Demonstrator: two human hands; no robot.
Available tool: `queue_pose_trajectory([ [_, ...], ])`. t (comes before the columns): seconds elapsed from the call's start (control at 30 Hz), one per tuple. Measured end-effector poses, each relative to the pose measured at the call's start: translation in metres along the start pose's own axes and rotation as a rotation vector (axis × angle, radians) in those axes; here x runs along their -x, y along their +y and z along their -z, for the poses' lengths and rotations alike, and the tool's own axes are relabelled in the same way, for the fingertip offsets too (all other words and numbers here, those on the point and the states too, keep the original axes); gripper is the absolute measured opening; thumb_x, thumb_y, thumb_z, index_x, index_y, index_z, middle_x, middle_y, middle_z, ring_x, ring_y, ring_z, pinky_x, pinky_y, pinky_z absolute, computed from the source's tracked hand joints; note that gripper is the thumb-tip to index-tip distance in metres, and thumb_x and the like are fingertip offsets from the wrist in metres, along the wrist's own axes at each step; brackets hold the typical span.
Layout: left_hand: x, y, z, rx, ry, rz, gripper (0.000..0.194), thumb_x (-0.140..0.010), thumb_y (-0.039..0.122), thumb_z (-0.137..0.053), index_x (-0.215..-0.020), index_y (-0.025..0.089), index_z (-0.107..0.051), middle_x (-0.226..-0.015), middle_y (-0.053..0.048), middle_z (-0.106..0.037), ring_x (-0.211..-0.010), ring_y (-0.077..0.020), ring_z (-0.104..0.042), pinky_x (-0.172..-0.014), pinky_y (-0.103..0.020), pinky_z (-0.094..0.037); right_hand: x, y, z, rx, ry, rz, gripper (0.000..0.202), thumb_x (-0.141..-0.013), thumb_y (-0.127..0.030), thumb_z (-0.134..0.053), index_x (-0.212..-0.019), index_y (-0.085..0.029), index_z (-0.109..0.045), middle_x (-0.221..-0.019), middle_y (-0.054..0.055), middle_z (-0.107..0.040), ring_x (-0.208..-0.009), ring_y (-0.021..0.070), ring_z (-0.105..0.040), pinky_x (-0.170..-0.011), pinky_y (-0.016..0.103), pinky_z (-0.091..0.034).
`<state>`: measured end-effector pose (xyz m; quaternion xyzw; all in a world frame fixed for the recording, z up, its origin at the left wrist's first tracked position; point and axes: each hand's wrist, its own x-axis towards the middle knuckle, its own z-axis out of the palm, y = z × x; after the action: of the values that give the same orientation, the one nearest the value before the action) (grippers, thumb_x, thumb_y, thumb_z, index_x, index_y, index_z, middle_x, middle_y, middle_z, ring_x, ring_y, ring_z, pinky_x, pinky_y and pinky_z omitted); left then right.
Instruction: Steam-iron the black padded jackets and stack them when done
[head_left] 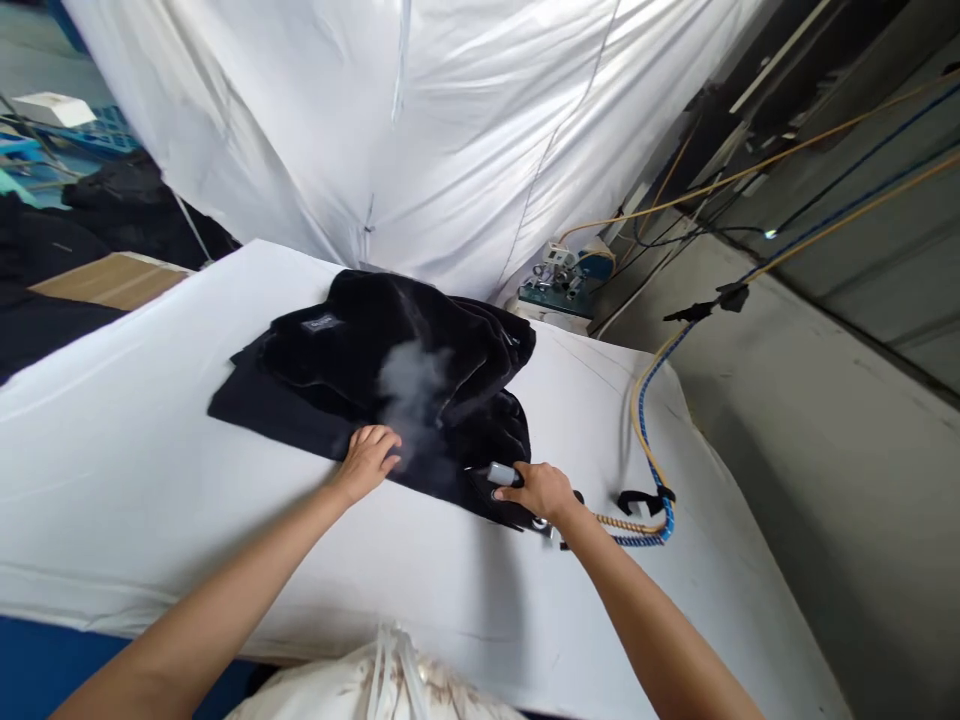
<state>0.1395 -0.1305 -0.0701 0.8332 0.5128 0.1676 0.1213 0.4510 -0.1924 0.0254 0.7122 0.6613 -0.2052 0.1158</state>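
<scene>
A black garment lies partly folded on the white-covered table, its straight front edge towards me. Near the middle of that edge, my left hand rests on the cloth with its fingers stretched out and slightly bent. My right hand is wrapped around the handle of a steam iron, which sits on the garment's right front corner. Most of the iron is hidden by the hand and dark against the cloth. Pale steam rises between the two hands. A small light label shows at the garment's upper left.
Blue and orange hoses run from the iron up to the right. White sheeting hangs behind the table. A small machine stands beyond the back edge. Dark cloth and a cardboard piece are at the left.
</scene>
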Motion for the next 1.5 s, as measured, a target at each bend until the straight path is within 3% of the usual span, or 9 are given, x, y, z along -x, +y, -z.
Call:
queue_pose_trajectory([
  [0.1, 0.008, -0.031, 0.016, -0.069, 0.020, 0.122, 0.015, -0.079, 0.026, -0.051, -0.092, 0.023, -0.057, -0.102, -0.004, -0.056, -0.100, -0.0207, -0.045, -0.091, -0.036, -0.033, -0.005, 0.004, 0.002, -0.026, 0.006, -0.052, 0.050, -0.067, -0.067, -0.052, -0.091, -0.025, -0.062, -0.091, 0.008, -0.063, -0.085, 0.0256, -0.058, -0.064, 0.029, -0.036],
  [0.27, 0.023, -0.074, 0.018, -0.103, 0.093, 0.223, 0.046, -0.075, 0.036, -0.056, -0.116, 0.017, -0.048, -0.126, -0.011, -0.046, -0.119, -0.0252, -0.037, -0.101, -0.039, -0.029, -0.011, 0.008, 0.002, -0.067, -0.039, -0.147, 0.057, -0.067, -0.074, -0.043, -0.087, -0.024, -0.061, -0.086, 0.007, -0.064, -0.082, 0.0265, -0.059, -0.061, 0.030, -0.037],
  [0.4, 0.024, -0.087, 0.011, -0.076, 0.084, 0.224, 0.057, -0.076, 0.041, -0.053, -0.125, 0.015, -0.041, -0.133, -0.012, -0.040, -0.128, -0.0275, -0.028, -0.105, -0.044, -0.024, -0.009, 0.010, 0.004, -0.102, -0.027, -0.070, 0.060, -0.069, -0.076, -0.038, -0.085, -0.022, -0.060, -0.084, 0.007, -0.065, -0.080, 0.0239, -0.059, -0.058, 0.027, -0.036],
  [0.57, 0.022, -0.090, 0.014, -0.101, 0.015, 0.206, 0.063, -0.078, 0.048, -0.049, -0.130, 0.015, -0.037, -0.137, -0.012, -0.037, -0.132, -0.0285, -0.021, -0.107, -0.047, -0.018, -0.003, 0.002, 0.007, -0.068, -0.066, 0.015, 0.055, -0.072, -0.070, -0.042, -0.086, -0.020, -0.060, -0.080, 0.007, -0.065, -0.076, 0.0220, -0.059, -0.057, 0.025, -0.035],
  [0.7, 0.022, -0.088, 0.021, -0.129, -0.049, 0.246, 0.068, -0.077, 0.053, -0.045, -0.134, 0.017, -0.034, -0.141, -0.010, -0.032, -0.134, -0.0285, -0.014, -0.108, -0.047, -0.013, -0.003, -0.026, 0.010, 0.043, -0.082, 0.078, 0.050, -0.070, -0.066, -0.048, -0.088, -0.021, -0.062, -0.083, 0.007, -0.065, -0.077, 0.0227, -0.060, -0.057, 0.025, -0.034],
  [0.87, 0.021, -0.089, 0.035, -0.168, -0.146, 0.426, 0.090, -0.066, 0.073, -0.040, -0.138, 0.020, -0.026, -0.147, -0.007, -0.019, -0.133, -0.0397, 0.006, -0.097, -0.069, 0.000, -0.015, -0.071, 0.013, 0.075, -0.088, 0.102, 0.052, -0.069, -0.067, -0.049, -0.092, -0.022, -0.063, -0.087, 0.007, -0.065, -0.081, 0.0233, -0.060, -0.060, 0.026, -0.037],
  [1.0, 0.017, -0.094, 0.043, -0.178, -0.196, 0.468, 0.102, -0.057, 0.080, -0.040, -0.139, 0.022, -0.024, -0.149, -0.005, -0.012, -0.130, -0.0435, 0.013, -0.094, -0.070, 0.006, -0.026, -0.102, 0.015, 0.073, -0.080, 0.118, 0.053, -0.069, -0.068, -0.047, -0.093, -0.023, -0.063, -0.087, 0.007, -0.065, -0.082, 0.0238, -0.060, -0.062, 0.027, -0.038],
  [1.17, 0.015, -0.100, 0.044, -0.144, -0.225, 0.477, 0.106, -0.053, 0.080, -0.042, -0.140, 0.023, -0.022, -0.150, -0.004, -0.007, -0.128, -0.0450, 0.018, -0.093, -0.071, 0.007, -0.036, -0.136, 0.017, 0.067, -0.078, 0.084, 0.054, -0.070, -0.068, -0.045, -0.093, -0.022, -0.063, -0.089, 0.008, -0.065, -0.084, 0.0244, -0.060, -0.063, 0.028, -0.040],
  [1.5, 0.019, -0.113, 0.046, -0.075, -0.173, 0.433, 0.105, -0.055, 0.068, -0.054, -0.140, 0.020, -0.017, -0.150, -0.006, 0.006, -0.131, -0.0413, 0.011, -0.098, -0.067, 0.001, -0.065, -0.207, 0.020, 0.079, -0.067, 0.095, 0.056, -0.068, -0.070, -0.045, -0.093, -0.023, -0.063, -0.089, 0.008, -0.065, -0.086, 0.0259, -0.060, -0.066, 0.030, -0.042],
])
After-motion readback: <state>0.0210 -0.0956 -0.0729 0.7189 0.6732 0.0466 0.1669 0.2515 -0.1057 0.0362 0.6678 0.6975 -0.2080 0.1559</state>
